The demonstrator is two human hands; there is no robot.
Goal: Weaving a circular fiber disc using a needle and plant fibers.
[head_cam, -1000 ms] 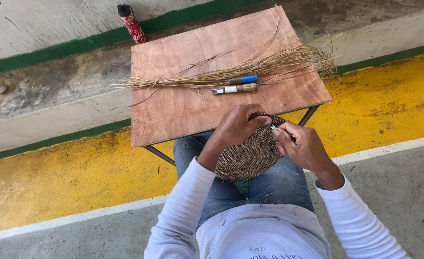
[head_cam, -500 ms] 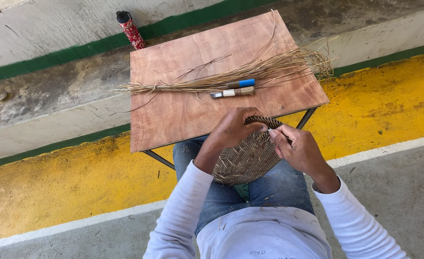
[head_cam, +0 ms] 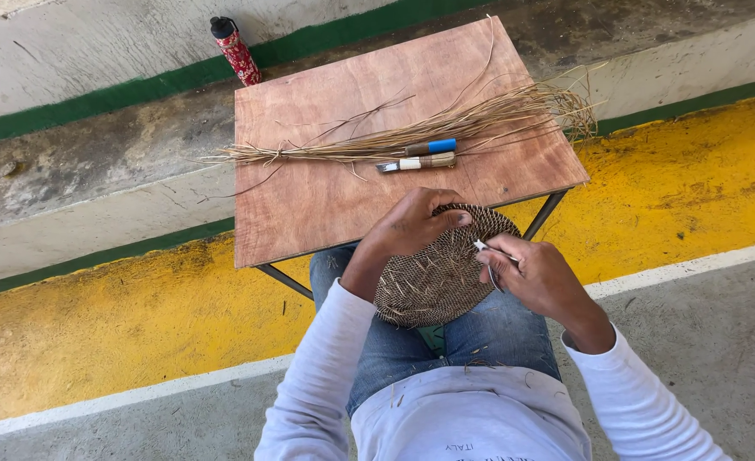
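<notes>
Right at the rim of the woven disc (head_cam: pixel 437 273), the fingers (head_cam: pixel 501 260) of the right hand (head_cam: pixel 538 277) are pinched shut around a thin metal tool (head_cam: pixel 493 254) (looks like an awl or needle, too small to be sure), with its tip pointing in at the disc's edge. The left hand (head_cam: pixel 412 229) is closed over the far edge of the disc, thumb on top and the rest curled underneath, holding it tilted on the lap just below the near edge of the worktop (head_cam: pixel 326 205).

So my read is that this is mid-stitch on the outer coil: the tool is lined up to poke or pry a gap in the weave. I'd guess the next move needs a steady push through the edge without splitting the fibre, while the left hand keeps the disc from turning. A strand would then have to follow through that gap, though I can't make out a loose working strand from here.

Further out, the worktop is a small square plywood top on metal legs. On it lies a long bundle of dry straw (head_cam: pixel 412 137), and just beside that are two tools, one with a blue handle (head_cam: pixel 433 147) and one with a pale handle (head_cam: pixel 418 162), both untouched. Well beyond, a red patterned bottle (head_cam: pixel 237 51) stands on the concrete ledge (head_cam: pixel 96 162).
</notes>
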